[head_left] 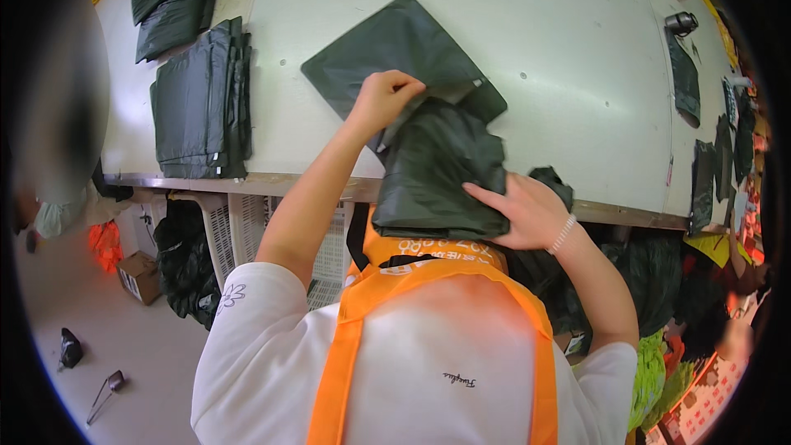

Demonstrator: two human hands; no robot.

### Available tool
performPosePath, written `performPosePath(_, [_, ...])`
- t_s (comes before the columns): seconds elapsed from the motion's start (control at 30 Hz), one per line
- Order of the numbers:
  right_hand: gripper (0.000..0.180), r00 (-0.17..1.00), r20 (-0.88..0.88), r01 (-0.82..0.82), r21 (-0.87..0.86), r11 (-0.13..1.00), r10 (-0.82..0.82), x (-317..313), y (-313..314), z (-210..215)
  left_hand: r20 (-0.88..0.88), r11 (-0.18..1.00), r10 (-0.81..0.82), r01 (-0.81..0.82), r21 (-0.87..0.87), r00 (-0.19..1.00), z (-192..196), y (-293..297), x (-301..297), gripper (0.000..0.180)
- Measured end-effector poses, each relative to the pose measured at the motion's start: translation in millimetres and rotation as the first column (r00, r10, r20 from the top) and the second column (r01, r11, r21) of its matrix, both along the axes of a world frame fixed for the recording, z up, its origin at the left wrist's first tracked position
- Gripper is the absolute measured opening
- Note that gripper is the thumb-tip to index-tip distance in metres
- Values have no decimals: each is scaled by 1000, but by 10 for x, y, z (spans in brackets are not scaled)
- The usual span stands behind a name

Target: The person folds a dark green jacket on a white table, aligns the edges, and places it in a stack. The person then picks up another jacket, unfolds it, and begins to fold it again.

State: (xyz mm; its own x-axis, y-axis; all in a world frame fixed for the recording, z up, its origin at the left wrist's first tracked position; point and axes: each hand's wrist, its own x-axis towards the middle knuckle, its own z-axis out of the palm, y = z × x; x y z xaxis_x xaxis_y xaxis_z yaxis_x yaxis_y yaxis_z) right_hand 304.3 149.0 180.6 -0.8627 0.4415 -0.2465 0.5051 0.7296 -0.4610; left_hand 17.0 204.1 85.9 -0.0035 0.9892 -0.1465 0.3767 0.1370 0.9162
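My left hand (386,100) is closed in a pinch on the edge of dark green, slightly shiny fabric, where two pieces meet. Beneath and beyond it, a flat dark green square piece (395,37) lies cornerwise on the table. A folded dark green fabric piece (441,173) hangs over the table's near edge, close to my body. On its right side my right hand (531,210) grips it, with one finger stretched across the top and the other fingers partly hidden. More dark fabric (552,184) shows just behind my right hand.
A stack of folded dark green pieces (202,103) and a second pile (177,4) lie on the pale table (577,58) at left. A dark bottle (681,23) and fabric strips (682,78) are at far right. Below the edge are white plastic crates (247,227) and a cardboard box (140,277).
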Motion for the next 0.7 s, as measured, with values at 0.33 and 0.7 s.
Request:
performPosePath(0.33, [70,945,80,326,-184,927,-317,-420,614,-527,321,933,353,-358,-48,879,-344,-475,-701,36])
performPosePath(0.7, [63,858,133,498,28,867,-497,-511,915,-650,-451,956,262,-166,241,853,238,-408,185,27])
